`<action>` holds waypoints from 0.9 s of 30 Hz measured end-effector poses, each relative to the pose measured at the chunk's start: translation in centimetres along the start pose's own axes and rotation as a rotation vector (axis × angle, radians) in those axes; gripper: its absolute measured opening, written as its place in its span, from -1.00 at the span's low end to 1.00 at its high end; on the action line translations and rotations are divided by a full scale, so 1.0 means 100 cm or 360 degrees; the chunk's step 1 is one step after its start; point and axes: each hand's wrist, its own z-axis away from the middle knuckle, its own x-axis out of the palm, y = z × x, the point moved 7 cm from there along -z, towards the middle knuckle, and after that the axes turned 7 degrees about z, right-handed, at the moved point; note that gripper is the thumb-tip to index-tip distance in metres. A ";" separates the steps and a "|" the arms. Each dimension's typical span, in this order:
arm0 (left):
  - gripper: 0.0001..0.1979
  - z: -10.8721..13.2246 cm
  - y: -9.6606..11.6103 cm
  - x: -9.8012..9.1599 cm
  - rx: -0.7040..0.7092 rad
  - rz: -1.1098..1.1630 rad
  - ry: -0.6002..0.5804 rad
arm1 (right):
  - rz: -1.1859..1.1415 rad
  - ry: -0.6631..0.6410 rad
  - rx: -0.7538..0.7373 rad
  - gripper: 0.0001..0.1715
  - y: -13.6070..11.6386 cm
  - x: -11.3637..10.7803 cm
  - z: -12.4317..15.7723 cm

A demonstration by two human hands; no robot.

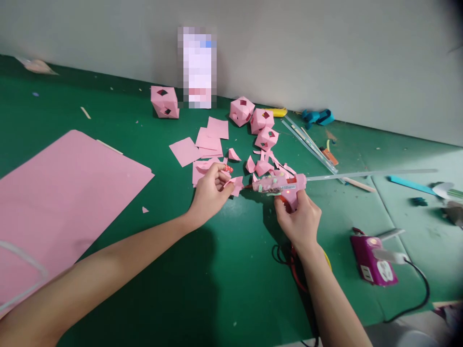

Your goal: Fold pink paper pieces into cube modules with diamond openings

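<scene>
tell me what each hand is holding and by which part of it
The left hand pinches a small pink paper piece by its left side. The right hand grips the pink glue gun by its handle.

we count two hands [210, 193], one glue gun [269, 184], four pink folded paper balls [241, 111] and one purple box [366, 255].
</scene>
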 end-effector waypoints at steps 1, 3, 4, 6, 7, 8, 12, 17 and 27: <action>-0.71 0.000 0.000 0.000 -0.0001 0.0000 0.0000 | 0.0007 0.0001 -0.0004 -0.76 0.000 0.000 0.000; -0.71 0.001 0.000 0.000 -0.0002 -0.0002 -0.0004 | 0.0013 0.0005 -0.0020 -0.75 0.000 0.001 0.001; -0.72 0.001 0.000 0.001 -0.0004 -0.0004 -0.0006 | 0.0012 0.0008 -0.0029 -0.74 0.000 0.001 0.001; -0.72 0.001 -0.001 0.001 -0.0009 -0.0008 -0.0007 | 0.0008 0.0017 -0.0039 -0.71 0.000 0.001 0.002; -0.72 0.001 0.000 0.000 -0.0013 -0.0008 -0.0007 | 0.0007 0.0017 -0.0039 -0.70 0.000 0.001 0.002; -0.72 0.000 0.000 0.000 -0.0017 -0.0007 -0.0004 | 0.0005 0.0014 -0.0038 -0.69 0.000 0.001 0.002; -0.71 0.000 0.001 0.000 -0.0035 0.0007 0.0006 | 0.0007 -0.0009 -0.0008 -0.70 0.001 0.002 0.002; -0.69 0.000 0.000 0.000 -0.0027 0.0010 0.0003 | 0.0056 -0.0028 0.0014 -0.72 0.002 0.002 0.003; -0.69 -0.001 0.000 -0.001 -0.0075 0.0041 0.0029 | 0.0166 0.0089 -0.0085 -0.77 -0.005 -0.006 0.003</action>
